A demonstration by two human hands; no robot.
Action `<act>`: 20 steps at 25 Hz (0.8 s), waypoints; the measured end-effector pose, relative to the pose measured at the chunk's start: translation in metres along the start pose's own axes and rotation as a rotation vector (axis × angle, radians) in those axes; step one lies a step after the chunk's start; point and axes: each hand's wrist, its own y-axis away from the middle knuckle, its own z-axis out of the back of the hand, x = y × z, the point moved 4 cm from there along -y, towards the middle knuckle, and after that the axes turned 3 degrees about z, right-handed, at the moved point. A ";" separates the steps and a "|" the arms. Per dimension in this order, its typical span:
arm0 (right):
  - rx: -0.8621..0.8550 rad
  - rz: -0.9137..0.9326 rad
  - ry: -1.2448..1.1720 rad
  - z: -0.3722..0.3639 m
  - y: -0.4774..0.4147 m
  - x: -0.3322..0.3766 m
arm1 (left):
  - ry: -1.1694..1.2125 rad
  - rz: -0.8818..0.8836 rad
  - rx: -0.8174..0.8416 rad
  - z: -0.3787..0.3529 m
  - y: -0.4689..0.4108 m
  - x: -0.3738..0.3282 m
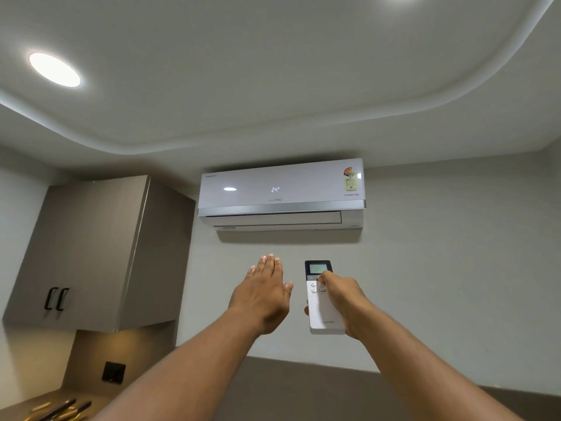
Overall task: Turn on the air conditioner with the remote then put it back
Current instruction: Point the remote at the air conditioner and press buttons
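Note:
A white wall-mounted air conditioner (280,192) hangs high on the wall ahead. Its front panel shows a lit "24" and its lower flap is slightly apart from the body. My right hand (344,302) grips a white remote (321,311) with a dark screen at its top, held upright and aimed at the unit. The thumb rests on the buttons just below the screen. My left hand (264,294) is raised beside the remote, palm flat, fingers together and stretched toward the unit, holding nothing.
A grey wall cupboard (91,253) with two black handles hangs at the left. Below it sit a dark wall socket (113,372) and a counter corner with several tools (57,410). Round ceiling lights (54,69) glow above.

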 end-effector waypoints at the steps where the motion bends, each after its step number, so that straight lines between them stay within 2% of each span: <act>1: 0.002 -0.003 -0.005 -0.001 0.001 0.000 | -0.001 0.001 0.000 0.000 0.001 0.002; 20: 0.009 -0.004 0.048 -0.015 0.007 0.002 | -0.048 -0.024 -0.040 -0.006 0.001 0.011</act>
